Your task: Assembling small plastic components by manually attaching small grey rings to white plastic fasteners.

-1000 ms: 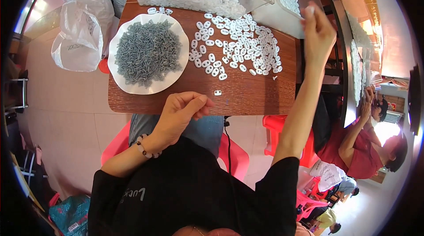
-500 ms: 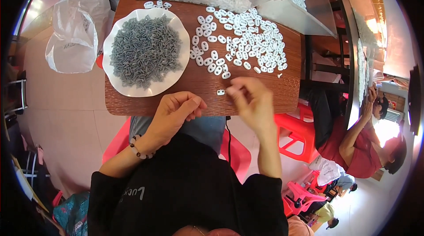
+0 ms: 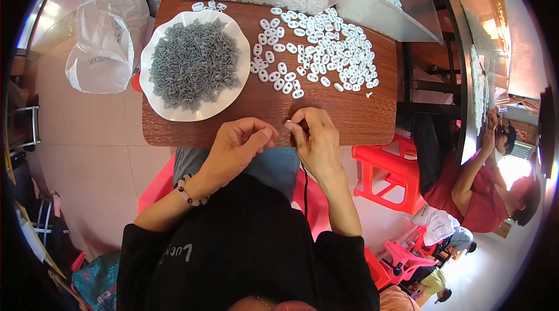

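My right hand (image 3: 317,139) pinches a small white two-holed piece (image 3: 288,124) between thumb and fingertips at the table's near edge. Beside it, my left hand (image 3: 241,145) is closed with thumb against curled fingers; whatever it holds is hidden. The two hands are apart by a small gap. A white wavy-rimmed plate (image 3: 149,87) lies to the left, heaped with small grey ribbed plastic pieces (image 3: 195,63). Across the table's middle and right, many white oval two-holed pieces (image 3: 343,52) are scattered.
Clear bins (image 3: 378,17) of white pieces stand at the table's (image 3: 256,101) far side. A translucent plastic bag (image 3: 102,49) is left of the table. A red stool (image 3: 387,165) stands right, near a person in a red shirt (image 3: 480,200) at another table.
My right hand has come down and left and picked up the white two-holed piece that lay alone near the edge. My left hand stays nearly in place.
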{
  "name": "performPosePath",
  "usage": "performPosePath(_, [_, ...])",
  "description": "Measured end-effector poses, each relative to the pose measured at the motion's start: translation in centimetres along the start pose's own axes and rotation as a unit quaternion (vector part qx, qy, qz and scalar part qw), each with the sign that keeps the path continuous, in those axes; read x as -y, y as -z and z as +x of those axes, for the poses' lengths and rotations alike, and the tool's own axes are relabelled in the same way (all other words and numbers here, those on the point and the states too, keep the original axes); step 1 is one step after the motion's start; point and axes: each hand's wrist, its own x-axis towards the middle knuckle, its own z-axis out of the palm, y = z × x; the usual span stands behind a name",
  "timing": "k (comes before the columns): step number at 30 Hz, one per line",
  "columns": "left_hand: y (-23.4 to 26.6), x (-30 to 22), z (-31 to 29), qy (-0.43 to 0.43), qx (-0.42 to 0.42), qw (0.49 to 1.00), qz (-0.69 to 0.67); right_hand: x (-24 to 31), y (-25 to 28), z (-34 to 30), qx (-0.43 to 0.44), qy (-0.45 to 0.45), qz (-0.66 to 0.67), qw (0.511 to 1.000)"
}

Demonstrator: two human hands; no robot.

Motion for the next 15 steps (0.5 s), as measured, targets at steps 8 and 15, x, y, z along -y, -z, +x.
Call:
performPosePath(8, [-0.3,-0.4,-0.4,0.032,0.061,0.997,0.017,1.4,2.8,-1.4,0.047,0.099,0.185,0.977])
performPosePath(15, [-0.5,-0.7,-0.5,0.061,0.106,0.992,0.004,2.5,3.1,-2.2,0.032,0.050,0.214,0.975])
